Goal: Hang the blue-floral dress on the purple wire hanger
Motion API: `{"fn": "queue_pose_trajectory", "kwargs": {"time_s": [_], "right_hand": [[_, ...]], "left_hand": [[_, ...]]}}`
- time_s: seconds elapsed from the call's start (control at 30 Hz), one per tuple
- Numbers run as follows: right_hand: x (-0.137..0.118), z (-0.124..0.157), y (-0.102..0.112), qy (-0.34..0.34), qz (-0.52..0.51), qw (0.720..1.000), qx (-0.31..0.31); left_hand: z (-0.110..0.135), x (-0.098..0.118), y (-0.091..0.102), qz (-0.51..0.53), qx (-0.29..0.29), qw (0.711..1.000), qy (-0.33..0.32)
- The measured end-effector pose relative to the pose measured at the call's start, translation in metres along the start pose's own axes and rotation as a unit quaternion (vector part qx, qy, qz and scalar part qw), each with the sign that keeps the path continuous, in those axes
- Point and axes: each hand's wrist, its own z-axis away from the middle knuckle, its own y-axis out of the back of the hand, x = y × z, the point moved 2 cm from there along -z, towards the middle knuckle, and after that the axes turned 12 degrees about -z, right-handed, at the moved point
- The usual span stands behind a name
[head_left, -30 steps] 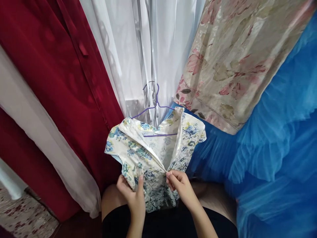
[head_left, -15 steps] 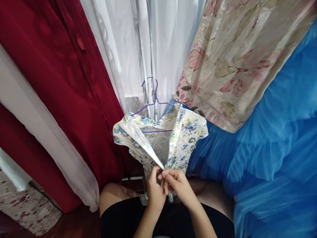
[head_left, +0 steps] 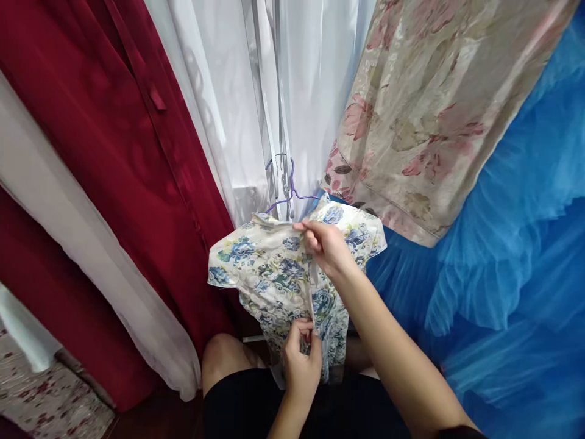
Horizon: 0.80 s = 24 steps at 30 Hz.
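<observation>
Red fabric (head_left: 137, 183) and blue tulle (head_left: 484, 274) flank the floral garment (head_left: 274, 268) on its purple hanger (head_left: 293, 183). The right hand (head_left: 326, 247), forearm slanting, pinches its neckline; the left hand (head_left: 302, 360) pinches the seam below.

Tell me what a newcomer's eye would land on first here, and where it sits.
Probably the red cloth on the left and the blue ruffles on the right, the strongest colours in view. Next comes the floral top in the middle, on a purple hanger. The right hand pinches it near the neckline, the left hand lower down.
</observation>
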Motion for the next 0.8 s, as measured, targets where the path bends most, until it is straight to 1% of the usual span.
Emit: {"fn": "queue_pose_trajectory", "kwargs": {"time_s": [0.07,0.17,0.23,0.3,0.37,0.4,0.43,0.47,0.5,0.53,0.57,0.6,0.67,0.7,0.73,0.8], "right_hand": [[-0.016,-0.013,-0.013,0.025,-0.009,1.0,-0.001],[-0.029,-0.012,-0.019,0.065,0.029,0.997,-0.012],[-0.027,-0.002,-0.016,0.078,0.085,0.993,-0.033],[-0.019,0.01,-0.009,0.089,0.129,0.986,-0.048],[-0.01,0.021,-0.002,0.097,0.137,0.985,-0.045],[-0.007,0.026,0.001,0.1,0.131,0.986,-0.037],[-0.004,0.03,0.003,0.1,0.123,0.987,-0.03],[-0.003,0.034,0.004,0.098,0.118,0.988,-0.027],[-0.004,0.038,0.004,0.096,0.119,0.988,-0.028],[-0.006,0.041,0.003,0.096,0.126,0.987,-0.034],[-0.009,0.044,0.002,0.099,0.138,0.985,-0.043],[-0.013,0.045,0.001,0.104,0.154,0.981,-0.052],[-0.02,0.043,0.0,0.123,0.189,0.972,-0.066],[-0.021,0.04,0.0,0.131,0.206,0.967,-0.072],[-0.02,0.035,0.001,0.132,0.225,0.962,-0.076],[-0.01,0.027,0.006,0.12,0.27,0.953,-0.07]], "left_hand": [[0.003,0.0,-0.003,0.006,-0.015,1.0,-0.009],[0.012,-0.004,-0.006,-0.007,-0.046,0.999,-0.011],[0.014,-0.004,-0.001,-0.008,-0.059,0.998,-0.001],[0.004,0.006,0.011,0.016,-0.078,0.997,0.008],[-0.021,0.031,0.03,0.056,-0.085,0.995,-0.001],[-0.038,0.048,0.041,0.07,-0.071,0.995,-0.022],[-0.058,0.068,0.052,0.079,-0.042,0.994,-0.057],[-0.078,0.089,0.063,0.085,-0.001,0.991,-0.103],[-0.098,0.11,0.073,0.079,0.03,0.985,-0.153],[-0.117,0.128,0.079,0.053,0.044,0.977,-0.201],[-0.133,0.144,0.084,0.011,0.047,0.97,-0.239],[-0.147,0.157,0.085,-0.038,0.03,0.962,-0.27],[-0.164,0.175,0.085,-0.118,0.005,0.939,-0.322],[-0.168,0.181,0.085,-0.143,0.006,0.928,-0.343],[-0.171,0.185,0.086,-0.156,0.02,0.919,-0.361],[-0.175,0.189,0.093,-0.155,0.075,0.91,-0.378]]}}
